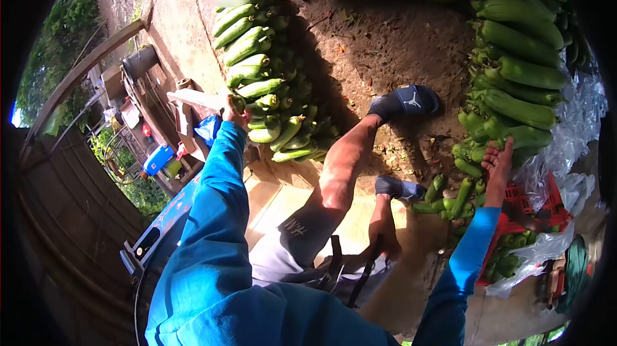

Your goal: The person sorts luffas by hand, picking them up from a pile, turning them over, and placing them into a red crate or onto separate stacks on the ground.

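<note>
At the left edge of the left pile of long green vegetables [260, 87], my left hand [236, 115] has its fingers curled round the end of one green vegetable [240, 102]; the rest of that grip is small and partly hidden. My right hand [498, 158] lies against the lower part of the right pile [517, 108], with its fingers apart and touching the green vegetables there. Both piles are stacked in rows, with the vegetables lying on their sides.
Two legs with dark slippers [411, 100] stand between the piles. A red crate [554, 208] and clear plastic [575, 134] are at the right. Loose green vegetables [459, 199] lie on the ground. A blue container [158, 159] and wooden boards [196, 98] are at the left.
</note>
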Demonstrator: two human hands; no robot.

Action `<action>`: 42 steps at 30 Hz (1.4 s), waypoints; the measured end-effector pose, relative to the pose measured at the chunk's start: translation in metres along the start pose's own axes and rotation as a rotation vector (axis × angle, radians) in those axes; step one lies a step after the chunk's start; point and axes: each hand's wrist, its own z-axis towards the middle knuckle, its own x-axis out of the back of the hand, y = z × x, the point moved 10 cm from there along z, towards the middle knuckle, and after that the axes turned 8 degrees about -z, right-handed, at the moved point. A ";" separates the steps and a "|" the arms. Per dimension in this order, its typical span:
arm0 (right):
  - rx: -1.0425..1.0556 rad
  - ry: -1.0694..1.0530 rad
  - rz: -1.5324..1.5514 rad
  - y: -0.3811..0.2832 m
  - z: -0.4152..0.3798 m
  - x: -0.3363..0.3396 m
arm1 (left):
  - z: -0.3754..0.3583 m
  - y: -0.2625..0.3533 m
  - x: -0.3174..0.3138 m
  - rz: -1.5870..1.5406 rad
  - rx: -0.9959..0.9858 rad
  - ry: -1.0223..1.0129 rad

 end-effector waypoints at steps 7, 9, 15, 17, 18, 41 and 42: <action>0.152 -0.061 0.112 -0.005 -0.050 -0.013 | -0.050 0.019 -0.036 0.494 0.332 -0.020; 0.131 -0.091 0.160 0.018 -0.052 -0.011 | -0.073 0.040 -0.040 0.709 0.203 0.099; -0.050 -0.105 0.239 0.123 -0.095 -0.038 | -0.081 0.018 -0.129 0.954 -0.108 -0.304; -0.057 -0.157 0.219 0.154 -0.109 -0.052 | -0.113 -0.019 -0.188 0.901 -0.138 -0.613; 0.025 -0.126 0.144 0.172 -0.111 -0.053 | -0.134 -0.041 -0.215 0.923 -0.099 -0.645; 0.287 0.857 0.078 0.490 0.010 0.166 | -0.605 -0.548 -0.403 1.374 -1.279 -2.094; 0.281 0.889 -0.090 0.484 0.011 0.167 | -0.624 -0.565 -0.417 1.254 -1.564 -2.044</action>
